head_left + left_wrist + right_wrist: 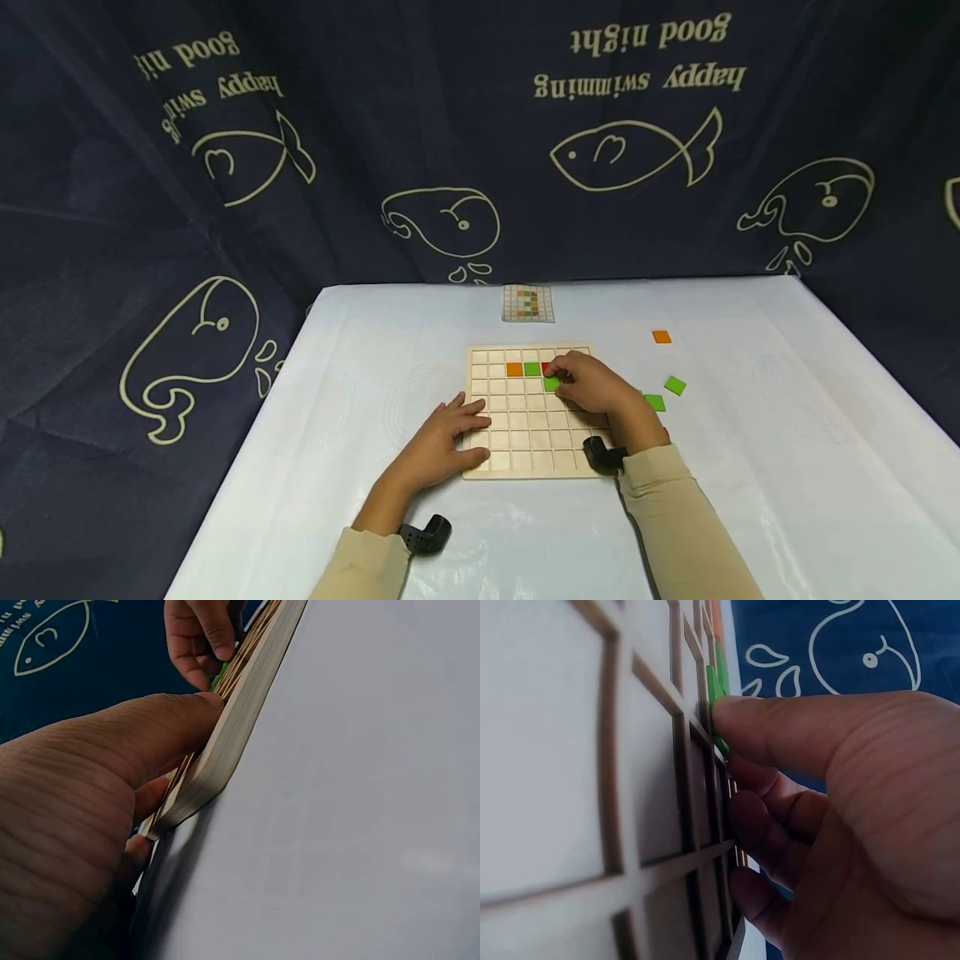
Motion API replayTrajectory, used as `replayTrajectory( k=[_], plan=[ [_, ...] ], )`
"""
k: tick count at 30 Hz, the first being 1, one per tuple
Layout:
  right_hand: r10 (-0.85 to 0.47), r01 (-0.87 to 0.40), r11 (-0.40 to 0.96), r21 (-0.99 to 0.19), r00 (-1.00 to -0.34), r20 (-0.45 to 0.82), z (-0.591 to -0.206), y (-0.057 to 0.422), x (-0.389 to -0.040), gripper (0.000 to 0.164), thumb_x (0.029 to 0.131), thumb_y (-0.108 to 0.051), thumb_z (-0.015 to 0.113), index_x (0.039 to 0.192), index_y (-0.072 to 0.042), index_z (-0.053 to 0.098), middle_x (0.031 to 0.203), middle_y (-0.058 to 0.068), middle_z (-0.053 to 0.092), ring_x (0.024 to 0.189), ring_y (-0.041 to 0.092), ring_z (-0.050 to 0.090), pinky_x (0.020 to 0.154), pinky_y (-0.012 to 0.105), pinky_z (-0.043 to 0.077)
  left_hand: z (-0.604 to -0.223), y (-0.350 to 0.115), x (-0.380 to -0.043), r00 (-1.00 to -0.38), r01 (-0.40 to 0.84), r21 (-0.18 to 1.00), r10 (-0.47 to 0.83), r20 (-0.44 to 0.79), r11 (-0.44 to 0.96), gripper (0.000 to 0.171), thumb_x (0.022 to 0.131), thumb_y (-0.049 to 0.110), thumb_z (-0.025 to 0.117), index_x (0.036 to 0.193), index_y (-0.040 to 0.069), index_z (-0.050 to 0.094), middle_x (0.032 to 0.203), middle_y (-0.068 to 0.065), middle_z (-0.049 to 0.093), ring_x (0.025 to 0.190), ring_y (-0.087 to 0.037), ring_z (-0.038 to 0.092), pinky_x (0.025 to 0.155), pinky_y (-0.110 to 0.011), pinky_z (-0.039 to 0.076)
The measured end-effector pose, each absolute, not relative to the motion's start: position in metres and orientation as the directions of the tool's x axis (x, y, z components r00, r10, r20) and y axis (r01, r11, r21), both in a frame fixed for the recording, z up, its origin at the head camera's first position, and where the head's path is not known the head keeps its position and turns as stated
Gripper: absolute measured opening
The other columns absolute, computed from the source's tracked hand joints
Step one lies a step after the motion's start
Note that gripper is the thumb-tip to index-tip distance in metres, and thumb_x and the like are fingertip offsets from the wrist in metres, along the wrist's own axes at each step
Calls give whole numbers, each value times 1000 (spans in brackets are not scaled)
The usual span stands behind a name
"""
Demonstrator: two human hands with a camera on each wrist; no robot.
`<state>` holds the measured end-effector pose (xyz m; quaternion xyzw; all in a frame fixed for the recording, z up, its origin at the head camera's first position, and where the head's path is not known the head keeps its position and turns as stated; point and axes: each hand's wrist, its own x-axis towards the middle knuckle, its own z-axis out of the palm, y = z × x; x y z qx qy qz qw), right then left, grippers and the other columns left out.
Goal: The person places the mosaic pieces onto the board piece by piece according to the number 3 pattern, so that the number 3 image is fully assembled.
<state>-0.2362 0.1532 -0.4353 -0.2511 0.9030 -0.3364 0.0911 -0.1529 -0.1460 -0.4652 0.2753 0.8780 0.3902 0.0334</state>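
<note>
A wooden grid board [525, 437] lies on the white table. My right hand [596, 385] is over its upper right part, thumb and forefinger pinching a green square tile [552, 384] at a cell in the second tile row. In the right wrist view the thumb presses that green tile [715, 712], which stands slightly tilted above the grid. Along the row above sit an orange tile [514, 369], another green tile [532, 369] and a red tile [546, 367], partly covered by the fingers. My left hand [438, 446] rests with spread fingers on the board's left edge.
A small pattern card [528, 303] with a coloured grid lies beyond the board. To the right are a loose orange tile [662, 337], green tiles [675, 385] and a red tile [666, 432] mostly hidden by the right wrist. A dark printed curtain [360, 100] hangs behind the table.
</note>
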Motion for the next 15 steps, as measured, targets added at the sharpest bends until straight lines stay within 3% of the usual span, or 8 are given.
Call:
replayTrajectory(
  k=[8, 15],
  plan=[
    [-481, -333, 621, -710, -877, -10, -428, 161, -237, 23, 97, -2, 58, 119, -2, 63, 120, 14, 59, 108, 30, 56, 94, 49, 46, -464, -147, -153, -846, 455, 708, 510, 155, 540, 44, 87, 23, 76, 127, 5, 67, 147, -11, 50, 146, -36, 26, 117, -60, 14],
    [-400, -263, 636, -725, -916, -19, -419, 183, -243, 26, 99, -5, 56, 123, 1, 60, 124, 18, 56, 109, 33, 56, 86, 46, 50, -464, -147, -152, -841, 467, 701, 516, 163, 539, 44, 88, 24, 76, 127, 5, 67, 147, -12, 50, 146, -38, 26, 117, -60, 15]
  ],
)
